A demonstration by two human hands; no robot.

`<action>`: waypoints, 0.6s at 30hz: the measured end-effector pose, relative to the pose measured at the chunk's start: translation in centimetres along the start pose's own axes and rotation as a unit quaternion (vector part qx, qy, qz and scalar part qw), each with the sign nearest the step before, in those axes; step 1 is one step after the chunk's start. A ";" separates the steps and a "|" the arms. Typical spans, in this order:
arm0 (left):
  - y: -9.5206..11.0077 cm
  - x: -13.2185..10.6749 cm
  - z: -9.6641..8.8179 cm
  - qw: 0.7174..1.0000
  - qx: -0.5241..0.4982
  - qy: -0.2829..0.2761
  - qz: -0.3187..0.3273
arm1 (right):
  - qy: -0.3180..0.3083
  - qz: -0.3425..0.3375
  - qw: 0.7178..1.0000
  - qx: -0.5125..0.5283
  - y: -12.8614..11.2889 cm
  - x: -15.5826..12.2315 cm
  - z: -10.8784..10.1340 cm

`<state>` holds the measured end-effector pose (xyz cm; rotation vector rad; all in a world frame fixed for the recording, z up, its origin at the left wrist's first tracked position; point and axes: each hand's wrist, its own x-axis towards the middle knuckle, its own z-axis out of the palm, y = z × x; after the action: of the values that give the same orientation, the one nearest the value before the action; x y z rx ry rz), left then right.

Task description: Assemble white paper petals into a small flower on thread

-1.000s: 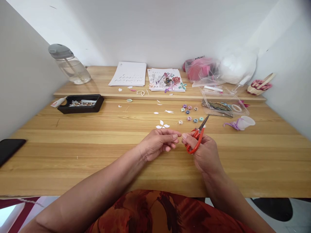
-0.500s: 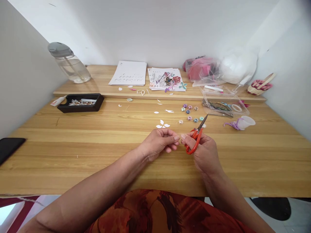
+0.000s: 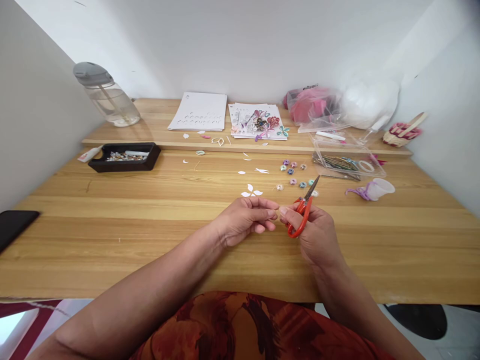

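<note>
My right hand (image 3: pixel 317 227) is closed around orange-handled scissors (image 3: pixel 304 212), whose blades point away from me. Its thumb and finger also pinch close to my left fingertips. Thumb and fingers of my left hand (image 3: pixel 251 217) are drawn together almost against the right ones; whatever thin or tiny thing is between them is too small to make out. Just beyond the left hand lie white paper petals (image 3: pixel 251 191) set out like a flower. Small bobbins of coloured thread (image 3: pixel 293 182) are scattered past the scissors' tips.
A black tray of beads (image 3: pixel 125 157) and a water bottle (image 3: pixel 108 97) stand left. At the back are paper sheets (image 3: pixel 198 111) and flower ornaments (image 3: pixel 266 122). To the right sit a clear plastic box (image 3: pixel 347 162), a small cup (image 3: pixel 379 190) and a woven basket (image 3: pixel 401 135).
The left index finger has straightened a little and stretched toward the right thumb. My right hand and the scissors have hardly moved.
</note>
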<state>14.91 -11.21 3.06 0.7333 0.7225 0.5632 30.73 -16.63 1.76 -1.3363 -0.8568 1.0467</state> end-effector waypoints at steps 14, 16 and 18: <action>-0.5 0.2 -0.1 0.998 0.059 0.012 0.016 | -0.005 -0.003 1.000 0.009 0.0 -0.1 0.1; -0.5 0.2 0.0 0.998 0.055 0.019 0.020 | -0.002 -0.004 1.000 0.013 0.0 -0.1 0.2; -0.6 0.1 0.1 0.998 0.047 0.023 0.022 | 0.002 -0.007 1.000 0.013 -0.1 -0.1 0.2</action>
<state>15.23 -11.55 2.62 0.8272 0.7811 0.5908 30.55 -16.64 1.87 -1.3089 -0.8466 1.0398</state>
